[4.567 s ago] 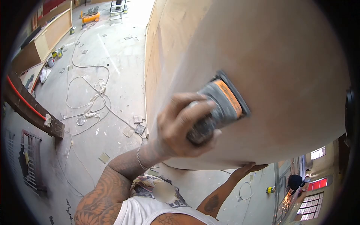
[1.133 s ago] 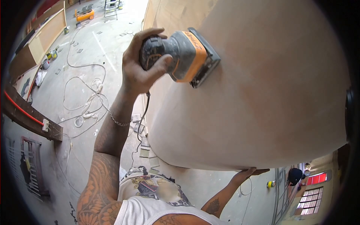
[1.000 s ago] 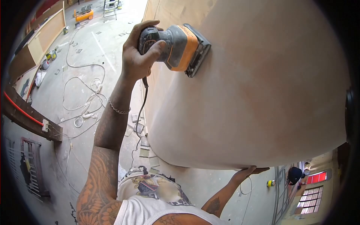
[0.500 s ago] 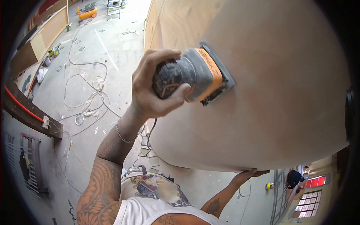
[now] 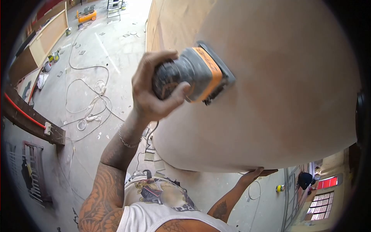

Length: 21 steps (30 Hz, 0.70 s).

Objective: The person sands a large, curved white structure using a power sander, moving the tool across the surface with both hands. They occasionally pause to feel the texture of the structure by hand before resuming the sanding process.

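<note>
My left hand [image 5: 152, 87] is closed around the round rear body of a black and orange electric sander [image 5: 201, 73]. The sander's square pad lies against a large, smooth, greyish-beige curved panel [image 5: 278, 85]. A cord hangs from below the tool. At the panel's lower edge, my right hand [image 5: 256, 174] lies flat with fingers stretched out, touching the panel's underside. Part of that hand is hidden by the edge.
Tangled cable [image 5: 101, 94] runs across the dusty floor at left. An orange air compressor [image 5: 87, 16] and a stepladder [image 5: 114, 8] stand far back. A dark beam [image 5: 34, 120] carries a red hose. Another person [image 5: 305, 180] is at lower right.
The sander and my left hand have shifted a little to the left and slightly up across the panel. My right hand stays at the lower edge. The view has tilted slightly.
</note>
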### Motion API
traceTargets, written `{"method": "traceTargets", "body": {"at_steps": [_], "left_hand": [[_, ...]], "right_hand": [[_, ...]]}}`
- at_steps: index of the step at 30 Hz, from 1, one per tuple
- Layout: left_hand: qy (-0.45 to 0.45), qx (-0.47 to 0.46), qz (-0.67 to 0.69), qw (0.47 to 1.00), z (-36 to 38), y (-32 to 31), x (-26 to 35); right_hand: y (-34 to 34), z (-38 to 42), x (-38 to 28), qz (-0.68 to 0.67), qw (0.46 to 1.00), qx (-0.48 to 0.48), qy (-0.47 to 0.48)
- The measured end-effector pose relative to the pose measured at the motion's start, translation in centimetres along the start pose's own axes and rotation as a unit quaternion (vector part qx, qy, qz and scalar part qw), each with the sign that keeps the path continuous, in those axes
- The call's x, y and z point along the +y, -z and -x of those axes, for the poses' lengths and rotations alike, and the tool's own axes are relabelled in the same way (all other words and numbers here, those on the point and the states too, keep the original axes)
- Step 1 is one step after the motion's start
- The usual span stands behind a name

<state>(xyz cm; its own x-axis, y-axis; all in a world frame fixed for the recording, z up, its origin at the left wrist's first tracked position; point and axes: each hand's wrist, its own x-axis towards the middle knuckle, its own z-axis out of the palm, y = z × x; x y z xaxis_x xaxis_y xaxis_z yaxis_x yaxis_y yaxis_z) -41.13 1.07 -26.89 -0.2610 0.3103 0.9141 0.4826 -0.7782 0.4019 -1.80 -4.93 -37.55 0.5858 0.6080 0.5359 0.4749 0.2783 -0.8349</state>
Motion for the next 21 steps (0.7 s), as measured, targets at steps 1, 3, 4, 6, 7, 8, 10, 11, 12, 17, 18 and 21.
{"method": "traceTargets", "body": {"at_steps": [1,3,4,6,7,8,10,11,12,17,18,21], "left_hand": [[-0.021,-0.004,-0.012,1.0,0.4,-0.2,0.9],[-0.054,-0.026,-0.072,0.996,1.2,-0.5,3.4],[-0.057,-0.012,-0.057,0.997,1.9,-1.2,4.2],[-0.072,-0.017,-0.056,0.996,2.8,-1.9,6.1],[-0.063,-0.013,-0.049,0.997,3.3,-2.4,7.0],[-0.053,-0.01,-0.043,0.998,3.9,-2.9,7.9],[-0.061,-0.06,-0.063,0.994,5.0,-3.3,9.5],[-0.056,-0.057,-0.049,0.996,5.6,-3.7,10.1],[-0.052,-0.054,-0.035,0.997,6.0,-4.3,10.7],[-0.039,-0.014,-0.006,0.999,7.7,-6.7,13.2],[-0.04,-0.017,-0.006,0.999,7.9,-6.7,13.4],[-0.053,-0.024,-0.011,0.998,8.5,-6.6,13.1]], "right_hand": [[-0.1,0.1,-0.2,0.003,1.0,0.002,0.0],[-0.1,0.0,0.0,0.019,1.0,0.009,0.008],[-0.1,0.0,0.2,0.025,1.0,0.012,0.011],[0.1,-0.1,0.3,0.031,0.999,0.009,0.015],[0.2,-0.1,0.3,0.035,0.999,0.007,0.015],[0.3,0.0,0.2,0.045,0.999,0.005,0.012],[0.5,0.0,0.2,0.06,0.998,0.0,0.003],[0.7,-0.1,0.4,0.062,0.998,0.001,0.002],[0.8,-0.1,0.6,0.065,0.998,0.0,0.004],[1.1,-0.4,1.1,0.067,0.997,0.0,0.024],[1.2,-0.5,1.2,0.07,0.997,-0.001,0.025],[1.3,-0.5,1.5,0.077,0.996,0.0,0.034]]}}
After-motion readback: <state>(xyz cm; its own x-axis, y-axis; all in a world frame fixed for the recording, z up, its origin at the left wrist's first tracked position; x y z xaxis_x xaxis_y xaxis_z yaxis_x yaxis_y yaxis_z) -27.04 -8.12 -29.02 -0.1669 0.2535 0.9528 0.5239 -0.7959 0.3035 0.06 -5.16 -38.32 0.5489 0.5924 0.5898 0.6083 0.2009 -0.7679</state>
